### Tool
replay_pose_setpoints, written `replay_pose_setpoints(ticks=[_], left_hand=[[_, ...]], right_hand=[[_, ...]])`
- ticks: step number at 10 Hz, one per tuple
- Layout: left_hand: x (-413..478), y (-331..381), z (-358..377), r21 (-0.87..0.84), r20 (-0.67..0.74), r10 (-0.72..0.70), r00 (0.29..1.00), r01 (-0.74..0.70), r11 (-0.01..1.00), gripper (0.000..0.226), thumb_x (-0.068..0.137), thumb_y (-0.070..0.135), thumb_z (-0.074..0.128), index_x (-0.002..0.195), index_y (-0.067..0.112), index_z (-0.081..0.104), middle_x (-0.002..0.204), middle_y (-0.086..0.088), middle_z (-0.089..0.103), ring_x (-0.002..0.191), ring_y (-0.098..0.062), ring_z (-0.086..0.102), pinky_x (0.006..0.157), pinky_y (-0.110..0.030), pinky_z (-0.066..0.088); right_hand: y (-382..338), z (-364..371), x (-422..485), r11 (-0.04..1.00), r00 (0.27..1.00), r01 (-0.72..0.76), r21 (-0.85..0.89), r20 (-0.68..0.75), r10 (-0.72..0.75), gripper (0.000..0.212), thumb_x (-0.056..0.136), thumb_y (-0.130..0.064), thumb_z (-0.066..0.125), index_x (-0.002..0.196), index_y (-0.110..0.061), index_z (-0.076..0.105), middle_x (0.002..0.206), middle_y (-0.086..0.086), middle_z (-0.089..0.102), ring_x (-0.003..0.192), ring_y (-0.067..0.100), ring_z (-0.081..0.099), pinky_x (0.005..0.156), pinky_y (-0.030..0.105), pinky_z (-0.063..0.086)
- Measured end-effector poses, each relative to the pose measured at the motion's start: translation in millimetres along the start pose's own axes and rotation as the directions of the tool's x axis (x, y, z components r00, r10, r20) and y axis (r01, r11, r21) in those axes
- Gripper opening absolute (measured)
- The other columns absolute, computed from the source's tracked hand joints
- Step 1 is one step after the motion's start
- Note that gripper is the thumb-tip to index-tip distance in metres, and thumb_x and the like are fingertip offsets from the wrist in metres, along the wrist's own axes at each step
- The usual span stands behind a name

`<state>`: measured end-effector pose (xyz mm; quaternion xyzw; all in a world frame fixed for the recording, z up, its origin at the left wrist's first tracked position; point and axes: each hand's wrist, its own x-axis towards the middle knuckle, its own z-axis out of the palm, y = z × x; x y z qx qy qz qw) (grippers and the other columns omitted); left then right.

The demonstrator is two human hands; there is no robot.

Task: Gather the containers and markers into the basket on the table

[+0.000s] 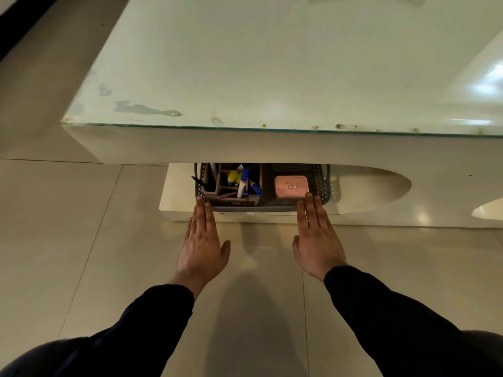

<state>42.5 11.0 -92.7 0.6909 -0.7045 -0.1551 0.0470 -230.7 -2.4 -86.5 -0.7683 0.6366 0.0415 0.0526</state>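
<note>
Both hands' flat fingers (202, 210) touch the basket (322, 183) front corners.

A low white table with a glossy glass top (272, 72) stands on a floor of pale beige tiles (81, 240). The glass shows scuffed, chipped patches along its near edge, mostly toward the left corner. Beneath the thick tabletop, a white lower shelf (174, 197) sits close to the floor. On this shelf rests a grey perforated plastic basket (324, 183), partly tucked under the tabletop. The basket's near edge sits close to the shelf's front edge. To its right, the shelf curves away.
</note>
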Motion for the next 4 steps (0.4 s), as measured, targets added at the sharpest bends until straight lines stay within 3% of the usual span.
replay_pose_setpoints(ticks=[4], left_hand=[[-18.4, 27.7, -37.5, 0.020, 0.142, 0.028, 0.989, -0.031, 0.999, 0.108, 0.093, 0.061, 0.044, 0.148, 0.007, -0.032, 0.158, -0.012, -0.036, 0.147, -0.027, -0.031, 0.123, -0.042, -0.007]], right_hand=[[-14.8, -54.7, -19.7, 0.993, 0.993, 0.001, 0.119, 0.117, -0.015, 0.085, 0.097, -0.041, 0.038, 0.156, -0.014, -0.017, 0.162, 0.010, -0.026, 0.152, 0.027, -0.018, 0.124, 0.046, 0.001]])
